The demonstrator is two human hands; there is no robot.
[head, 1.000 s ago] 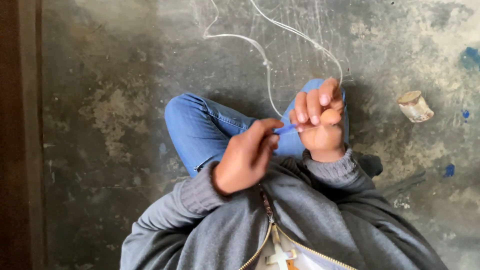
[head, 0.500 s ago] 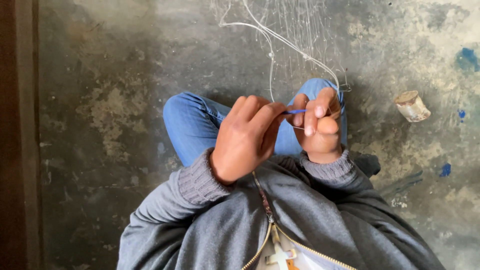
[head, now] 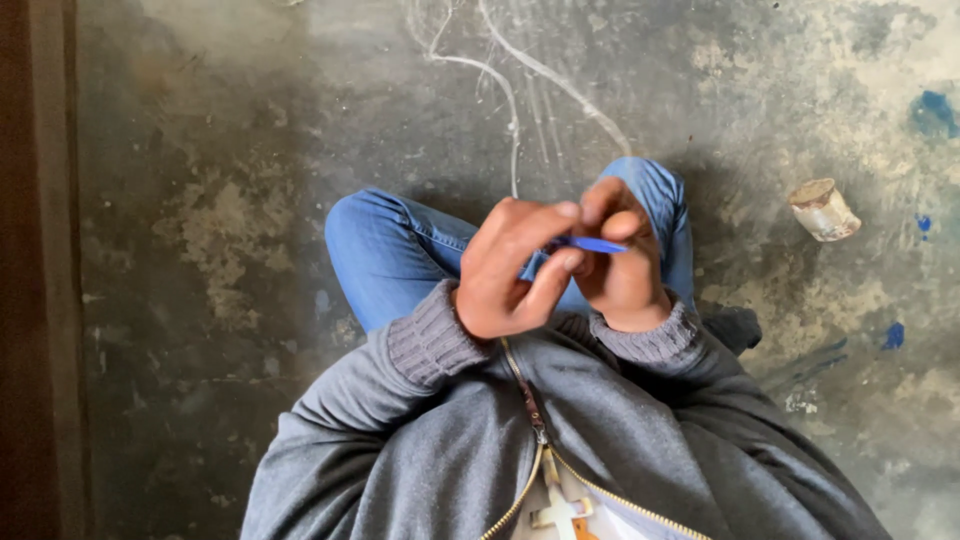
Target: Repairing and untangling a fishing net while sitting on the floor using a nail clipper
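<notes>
The person's left hand [head: 510,270] and right hand [head: 622,262] met above the knees, fingers of both pinched together on a thin blue plastic tool [head: 590,244]. It looked light, stiff, best gripped at its middle. White threads [head: 513,120] ran away over the concrete floor [head: 200,250].

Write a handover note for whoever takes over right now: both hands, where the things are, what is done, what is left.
Left hand: thumb and fingers pinch the slim blue plastic tool.
Right hand: closed around the tool's other end, in front of the blue-jeaned knees.
Thin white cords run from the hands out across the grey concrete floor.
Small tan cylinder lies on the floor, untouched.
Done: unclear from this view.
Left: likely working the cords; progress cannot be told.
</notes>
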